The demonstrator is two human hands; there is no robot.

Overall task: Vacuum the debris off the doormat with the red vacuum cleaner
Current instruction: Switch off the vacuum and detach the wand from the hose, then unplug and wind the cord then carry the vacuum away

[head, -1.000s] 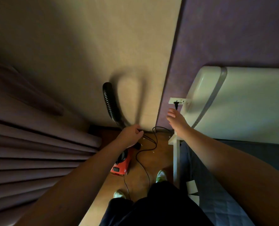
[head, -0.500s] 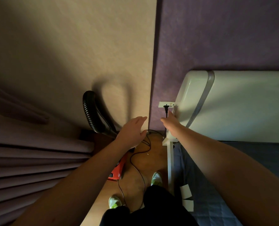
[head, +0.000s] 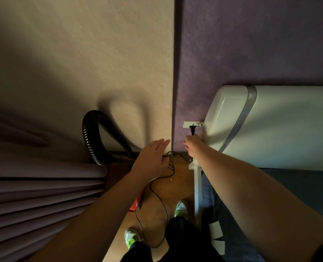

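Dim corner, cream wall (head: 77,53) meeting purple wall (head: 251,44), wood floor (head: 179,188) below. Pleated curtains (head: 39,197) on the left, white headboard (head: 281,127) and blue bedding (head: 296,188) on the right. Red vacuum cleaner (head: 136,203) sits on the floor under the left forearm, mostly hidden, only a red edge showing. Its black ribbed hose (head: 89,137) arches up against the cream wall. Black cord (head: 161,203) loops across the floor between the shoes (head: 181,208) and runs up toward the corner. White wall socket (head: 193,124) on the purple wall, black plug (head: 192,129) seated in it. Right hand (head: 193,145) just below the plug, fingers curled around the cord under it; contact with the plug body cannot be told. Left hand (head: 151,159) spread wide, palm down, empty, hovering above the cord near the wall corner. Doormat not visible. White paper pieces (head: 217,230) on the bedding edge.
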